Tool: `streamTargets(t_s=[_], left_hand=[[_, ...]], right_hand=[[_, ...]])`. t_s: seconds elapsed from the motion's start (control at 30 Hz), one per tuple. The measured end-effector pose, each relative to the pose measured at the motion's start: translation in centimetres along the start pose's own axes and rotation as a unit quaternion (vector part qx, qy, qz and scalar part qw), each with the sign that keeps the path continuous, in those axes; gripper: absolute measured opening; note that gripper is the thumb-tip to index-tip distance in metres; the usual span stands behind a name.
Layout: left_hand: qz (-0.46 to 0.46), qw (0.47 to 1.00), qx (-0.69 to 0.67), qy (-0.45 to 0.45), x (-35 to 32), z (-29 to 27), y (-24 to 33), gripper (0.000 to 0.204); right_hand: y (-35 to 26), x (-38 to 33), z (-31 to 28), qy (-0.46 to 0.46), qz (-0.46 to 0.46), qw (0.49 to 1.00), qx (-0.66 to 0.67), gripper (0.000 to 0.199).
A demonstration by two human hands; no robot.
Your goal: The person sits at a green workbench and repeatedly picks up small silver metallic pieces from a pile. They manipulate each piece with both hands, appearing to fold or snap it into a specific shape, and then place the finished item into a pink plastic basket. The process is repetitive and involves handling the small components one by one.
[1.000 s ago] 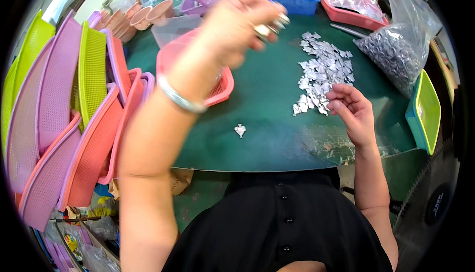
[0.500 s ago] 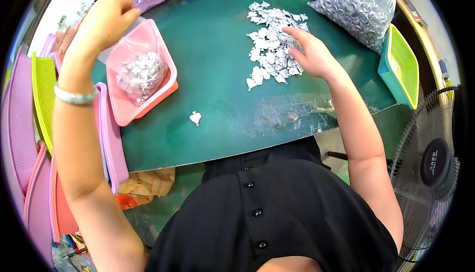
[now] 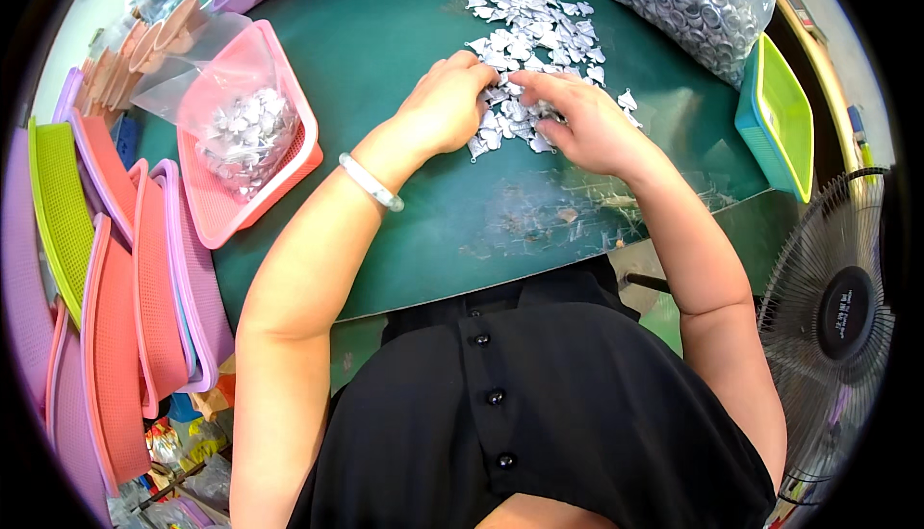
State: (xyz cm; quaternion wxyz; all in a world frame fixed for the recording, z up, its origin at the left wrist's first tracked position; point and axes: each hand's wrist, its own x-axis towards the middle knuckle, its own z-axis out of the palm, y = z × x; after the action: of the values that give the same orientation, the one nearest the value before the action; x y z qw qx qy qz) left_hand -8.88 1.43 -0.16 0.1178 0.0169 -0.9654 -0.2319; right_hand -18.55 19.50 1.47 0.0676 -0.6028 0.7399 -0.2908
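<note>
A loose pile of small flat silvery-white metal charms lies on the green table. At its near left edge is my left hand, a pale bangle on its wrist; the fingers are curled together and what they hold, if anything, is hidden. My right hand rests over the near right part of the pile, thumb and fingers apart, fingertips among the charms. To the left, a pink plastic basket holds a clear plastic bag with many similar charms in it.
A clear bag of grey metal rings lies at the far right, beside a green and turquoise basket. Stacked pink, purple and green baskets line the table's left side. A fan stands at right.
My left hand has come from above the bagged charms across to the pile. My right hand has shifted slightly left and nearer. The single charm seen apart on the table no longer shows.
</note>
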Motion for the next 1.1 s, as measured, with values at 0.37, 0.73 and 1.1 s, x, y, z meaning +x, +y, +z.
streamTargets(t_s=[0.37,0.73,1.1], left_hand=[[-0.111,0.989,-0.091,-0.048,-3.9,-1.7,1.1,0.010],[-0.279,0.713,-0.643,0.005,-4.9,-1.2,1.4,0.021],[-0.269,0.599,-0.754,-0.027,-5.3,-1.1,1.0,0.018]], right_hand=[[-0.1,0.1,0.7,0.056,-0.013,0.998,-0.011,0.051],[-1.2,1.0,1.1,0.053,0.216,0.933,0.283,0.033],[-2.1,2.4,2.2,0.049,0.227,0.887,0.398,0.033]])
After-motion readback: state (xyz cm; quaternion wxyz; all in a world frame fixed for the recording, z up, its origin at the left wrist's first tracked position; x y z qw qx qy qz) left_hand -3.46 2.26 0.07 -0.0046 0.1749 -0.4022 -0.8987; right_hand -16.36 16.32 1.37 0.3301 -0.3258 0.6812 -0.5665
